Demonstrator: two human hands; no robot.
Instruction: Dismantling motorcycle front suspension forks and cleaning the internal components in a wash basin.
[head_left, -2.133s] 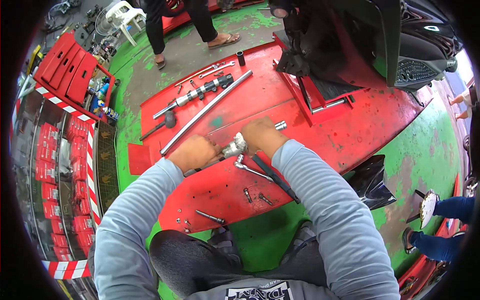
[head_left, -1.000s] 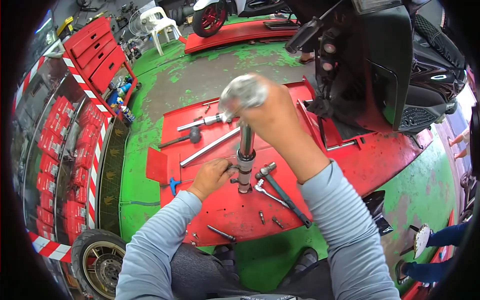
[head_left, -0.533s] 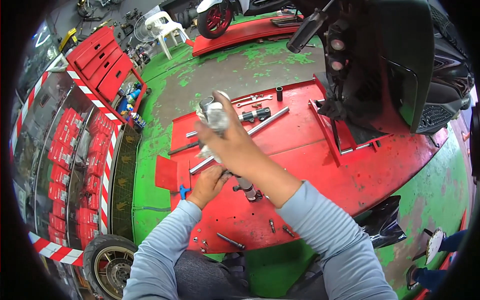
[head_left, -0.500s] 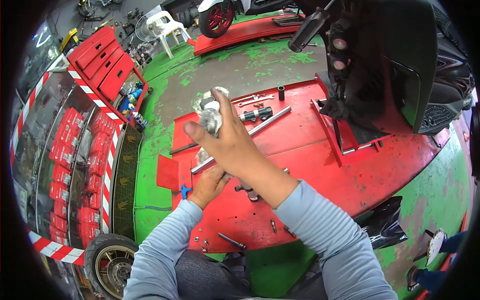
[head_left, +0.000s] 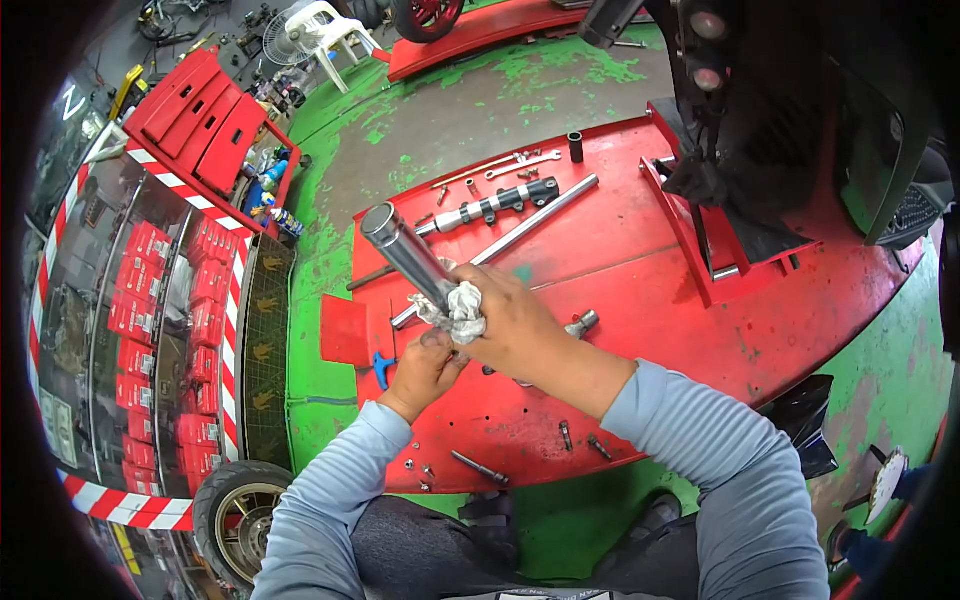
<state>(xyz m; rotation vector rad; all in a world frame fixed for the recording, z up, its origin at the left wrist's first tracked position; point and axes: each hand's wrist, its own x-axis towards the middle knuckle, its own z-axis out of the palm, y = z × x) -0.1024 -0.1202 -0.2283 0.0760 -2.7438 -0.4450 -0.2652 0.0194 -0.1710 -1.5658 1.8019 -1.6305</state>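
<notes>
A shiny metal tube (head_left: 408, 252), open at its top end, stands tilted in front of me. My right hand (head_left: 515, 325) is closed round a crumpled whitish rag (head_left: 466, 312) and presses it against the tube's lower part. Just below, my left hand (head_left: 425, 378) is closed on the tube's lower end, which the fingers mostly hide. Behind the tube, a long chrome rod (head_left: 540, 225) and a black-and-silver shock-like part (head_left: 495, 206) lie on the red platform (head_left: 640, 350). A blue-handled tool (head_left: 382, 370) lies left of my left hand.
A wrench (head_left: 525, 164) and a black cylinder (head_left: 575, 147) are at the platform's far side. A long bolt (head_left: 480, 468) and small fasteners lie near its front edge. A motorcycle (head_left: 760, 120) stands at right. On the left are a glass cabinet (head_left: 165, 330) and a wheel (head_left: 240, 520).
My right hand has slid down with the rag from the tube's upper end, leaving that end bare. My left hand stays low on the tube. The view has shifted slightly.
</notes>
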